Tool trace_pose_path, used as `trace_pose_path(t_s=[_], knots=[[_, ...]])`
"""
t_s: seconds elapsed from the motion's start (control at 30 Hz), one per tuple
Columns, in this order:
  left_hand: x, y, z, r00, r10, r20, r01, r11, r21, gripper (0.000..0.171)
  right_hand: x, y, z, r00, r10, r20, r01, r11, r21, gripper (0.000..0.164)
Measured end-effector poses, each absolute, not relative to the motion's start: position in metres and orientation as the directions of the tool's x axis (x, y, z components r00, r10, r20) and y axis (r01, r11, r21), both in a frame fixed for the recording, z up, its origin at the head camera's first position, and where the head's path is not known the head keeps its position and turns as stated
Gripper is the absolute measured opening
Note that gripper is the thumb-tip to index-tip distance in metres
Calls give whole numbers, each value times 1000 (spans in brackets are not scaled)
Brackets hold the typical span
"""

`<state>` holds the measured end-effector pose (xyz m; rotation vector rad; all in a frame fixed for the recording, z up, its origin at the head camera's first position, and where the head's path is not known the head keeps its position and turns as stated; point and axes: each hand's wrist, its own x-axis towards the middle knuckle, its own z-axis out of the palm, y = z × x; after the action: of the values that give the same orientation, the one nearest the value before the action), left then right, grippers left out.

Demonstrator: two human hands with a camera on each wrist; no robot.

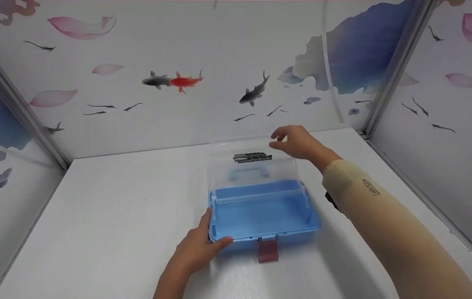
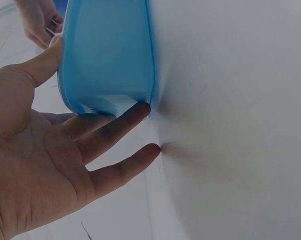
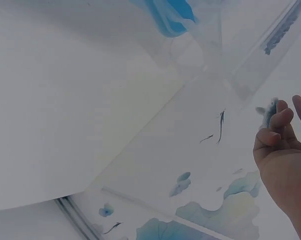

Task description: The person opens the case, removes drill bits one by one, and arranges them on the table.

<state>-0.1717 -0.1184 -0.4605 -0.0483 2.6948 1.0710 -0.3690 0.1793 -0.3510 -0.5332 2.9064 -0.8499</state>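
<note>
A blue toolbox (image 1: 260,216) stands on the table with its clear lid (image 1: 219,166) swung back. At the lid, a bundle of dark, thin rods that look like drill bits (image 1: 252,157) shows; in the right wrist view the bundle (image 3: 285,27) has a spiral outline. My left hand (image 1: 196,249) holds the box's front left corner, thumb on the front rim. The left wrist view has its fingertips (image 2: 140,107) against the box end (image 2: 110,60). Beside the lid's upper right edge, my right hand (image 1: 298,142) hovers, fingers loosely bent, nothing visible between them.
A red-brown latch (image 1: 268,251) hangs at the box front. Through the clear lid a blue handle (image 1: 249,172) shows. White table (image 1: 128,224) surrounds the box. Behind rises a printed wall panel (image 1: 169,116), with metal corner posts (image 1: 402,62) at the sides.
</note>
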Motion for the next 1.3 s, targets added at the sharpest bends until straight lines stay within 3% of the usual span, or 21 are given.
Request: trace_pose_path(t_s=[0.7,1.3], knots=[[-170,-119,-460,-972,76,-223,-99,728,679,111,-371,162,-368,-936,-347,-60,-312,897,-314,34],[-170,-121,-459,-971,76,-225,-98,736,670,112,-373,149,-374,-934,-356,5,-350,916,-197,21]])
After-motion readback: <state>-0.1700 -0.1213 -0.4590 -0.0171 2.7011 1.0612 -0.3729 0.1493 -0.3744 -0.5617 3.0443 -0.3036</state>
